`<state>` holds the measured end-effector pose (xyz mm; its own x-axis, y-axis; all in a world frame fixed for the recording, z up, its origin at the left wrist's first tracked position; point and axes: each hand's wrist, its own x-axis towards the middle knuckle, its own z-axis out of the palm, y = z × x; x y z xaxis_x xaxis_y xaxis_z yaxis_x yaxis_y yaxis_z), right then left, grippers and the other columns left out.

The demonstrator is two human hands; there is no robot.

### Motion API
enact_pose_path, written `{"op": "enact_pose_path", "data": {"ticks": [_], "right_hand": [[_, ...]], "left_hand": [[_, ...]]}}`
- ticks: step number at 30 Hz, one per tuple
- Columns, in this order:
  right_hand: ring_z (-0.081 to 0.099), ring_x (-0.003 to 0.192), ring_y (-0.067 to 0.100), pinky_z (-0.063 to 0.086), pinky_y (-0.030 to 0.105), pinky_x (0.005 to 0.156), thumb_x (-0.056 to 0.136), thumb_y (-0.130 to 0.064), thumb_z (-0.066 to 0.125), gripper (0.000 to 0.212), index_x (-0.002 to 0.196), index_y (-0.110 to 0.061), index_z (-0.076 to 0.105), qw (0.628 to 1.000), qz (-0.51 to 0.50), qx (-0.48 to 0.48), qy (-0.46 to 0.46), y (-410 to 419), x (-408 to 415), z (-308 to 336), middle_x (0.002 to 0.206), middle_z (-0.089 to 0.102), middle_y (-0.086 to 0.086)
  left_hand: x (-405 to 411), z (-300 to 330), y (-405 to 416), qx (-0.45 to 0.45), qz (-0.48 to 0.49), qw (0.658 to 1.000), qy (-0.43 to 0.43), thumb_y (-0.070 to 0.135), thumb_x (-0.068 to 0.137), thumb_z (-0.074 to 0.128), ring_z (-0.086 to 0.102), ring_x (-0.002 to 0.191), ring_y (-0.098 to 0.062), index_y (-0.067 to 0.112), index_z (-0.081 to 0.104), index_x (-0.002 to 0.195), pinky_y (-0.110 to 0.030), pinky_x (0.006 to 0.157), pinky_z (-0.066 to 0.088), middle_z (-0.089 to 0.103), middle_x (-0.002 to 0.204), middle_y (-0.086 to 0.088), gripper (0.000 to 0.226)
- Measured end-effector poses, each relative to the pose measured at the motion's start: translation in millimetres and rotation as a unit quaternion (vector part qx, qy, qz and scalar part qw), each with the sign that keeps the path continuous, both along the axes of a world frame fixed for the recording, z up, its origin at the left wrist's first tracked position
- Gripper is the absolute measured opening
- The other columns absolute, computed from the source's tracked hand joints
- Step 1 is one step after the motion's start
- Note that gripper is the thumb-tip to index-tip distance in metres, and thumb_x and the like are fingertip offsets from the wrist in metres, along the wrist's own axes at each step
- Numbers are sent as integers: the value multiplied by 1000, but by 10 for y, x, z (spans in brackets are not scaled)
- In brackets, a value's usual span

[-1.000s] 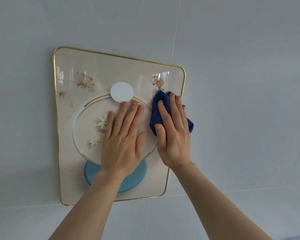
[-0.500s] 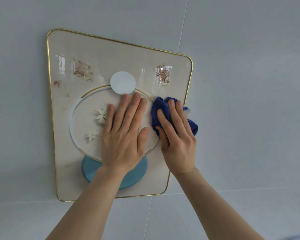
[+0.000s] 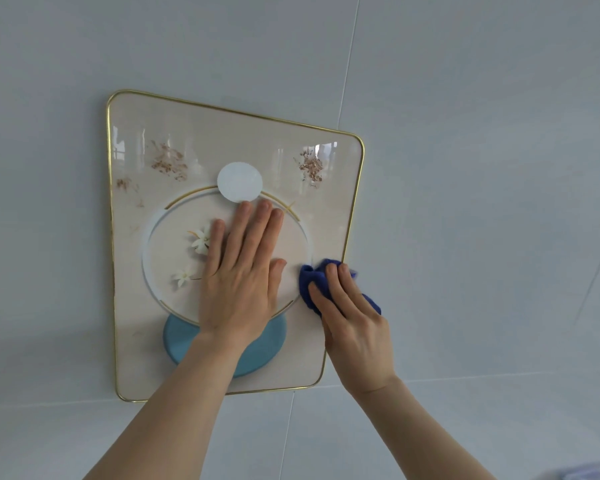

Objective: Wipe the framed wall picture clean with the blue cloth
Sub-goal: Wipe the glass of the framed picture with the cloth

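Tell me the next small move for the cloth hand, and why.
Probably slide the right hand with the blue cloth up the picture's right side onto the brown smudge. That smudge sits above the cloth, unwiped, and the left hand lies flat on the framed picture, steadying it.

A left hand [image 3: 238,278] lies flat on the framed picture [image 3: 222,140]; the right hand [image 3: 355,327] presses a blue cloth [image 3: 314,277] against its right edge.

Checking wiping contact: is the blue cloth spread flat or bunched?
Bunched: the blue cloth shows crumpled folds under the right hand.
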<state>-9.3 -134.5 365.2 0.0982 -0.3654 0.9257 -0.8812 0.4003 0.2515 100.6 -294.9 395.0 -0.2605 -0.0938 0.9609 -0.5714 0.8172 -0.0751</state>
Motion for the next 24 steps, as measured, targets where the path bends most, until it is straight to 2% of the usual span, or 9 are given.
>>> {"op": "enact_pose_path", "data": {"ticks": [3,6,8,10,12,14,18,22,24], "right_hand": [[74,121,28,63,32,75,74,19,73,50,114,-12,79,998,-31,48,-41,84,170,120,131,75,10],[75,83,26,58,34,54,74,14,74,34,92,-15,78,983,-8,63,-173,217,282,154,112,79,0],[74,74,17,58,30,62,86,7,74,30,93,-21,83,945,59,-13,-321,298,300,228,96,83,-10],[73,74,-3,52,11,69,91,-4,76,31,101,-31,85,878,133,-107,-447,374,308,422,78,78,-30],[72,78,-10,51,10,73,92,-9,75,35,99,-42,83,831,209,-177,-484,397,310,717,77,76,-35],[73,83,-9,53,12,76,94,-11,74,36,98,-46,80,810,275,-223,-467,368,320,1032,83,79,-31],[73,95,-6,53,6,83,96,-8,70,30,117,-28,79,850,309,-236,-355,98,346,1462,98,81,-19],[57,143,17,37,5,110,99,-2,67,38,136,-11,69,934,229,-165,-217,-305,309,1518,147,66,9],[42,155,26,37,16,115,103,-7,62,42,145,-13,62,967,168,-134,-140,-448,243,1476,160,53,11]], "left_hand": [[5,2,1,3,2,1000,-5,39,112,30,3,166,-25,16,5,169,-49,134,2,7,179,-2,67],[16,0,3,6,-4,1000,-9,39,112,31,3,166,-25,16,6,169,-51,134,4,6,179,-2,67],[8,-4,2,6,-3,1000,-10,40,112,30,3,166,-25,16,5,169,-52,134,5,5,179,-2,67],[-6,-12,-3,6,-4,1000,-5,40,111,30,5,166,-25,16,6,169,-52,134,6,6,179,-1,67],[-14,-16,-14,3,-4,1000,-2,40,112,28,7,165,-25,16,8,169,-52,134,7,8,179,-1,65],[-13,-23,-30,0,-3,1000,1,40,113,24,6,166,-24,16,8,169,-51,134,7,7,179,-1,63],[-19,-18,-21,-5,-4,1000,-2,41,113,22,4,166,-24,16,8,169,-51,134,5,6,179,-2,63],[-18,-19,-29,-7,1,1000,4,41,112,25,5,166,-23,17,10,169,-49,134,3,8,179,-1,64],[-23,-15,-26,-13,9,1000,3,41,112,24,5,166,-23,16,10,169,-48,134,2,8,179,-1,63]]}}
